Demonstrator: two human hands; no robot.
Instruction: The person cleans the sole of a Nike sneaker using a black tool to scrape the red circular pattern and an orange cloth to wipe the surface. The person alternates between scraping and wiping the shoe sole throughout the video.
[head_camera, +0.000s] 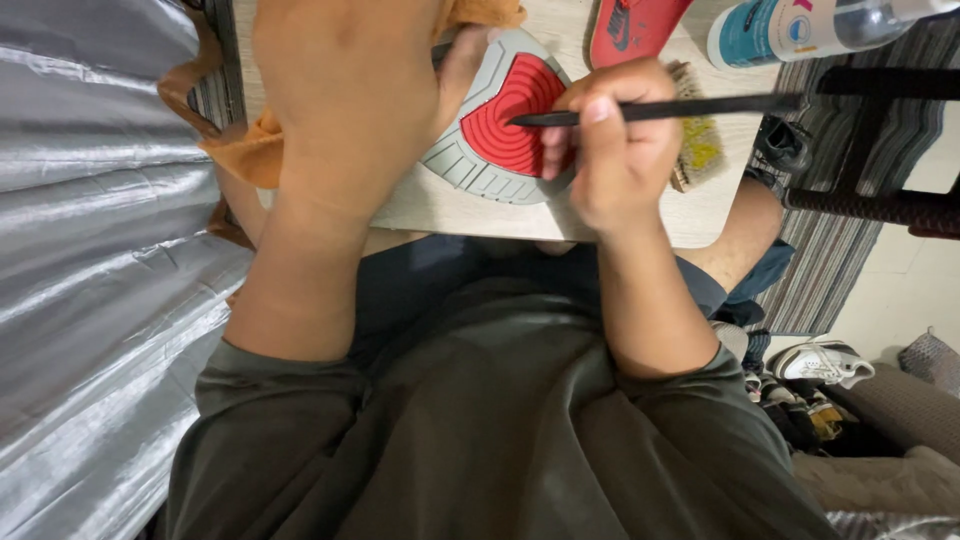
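Shoe sole (505, 125), near worktop (440, 205) edge, steadied by left hand (345, 95). Right hand (615, 145): fingers clenched on black pick (660, 109), axis crosswise, tip on red tread.

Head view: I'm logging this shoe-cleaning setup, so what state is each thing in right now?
Grey shoe sole with red grooved tread: turned tread-up on the pale wooden board.
Thin black pick tool: gripped in the right hand, tip on the red tread.
Left hand: steadying the shoe.
Orange cloth: bunched beneath the left hand.
Clear plastic bottle with blue label: lying on its side.
Bristle brush: resting, unused.
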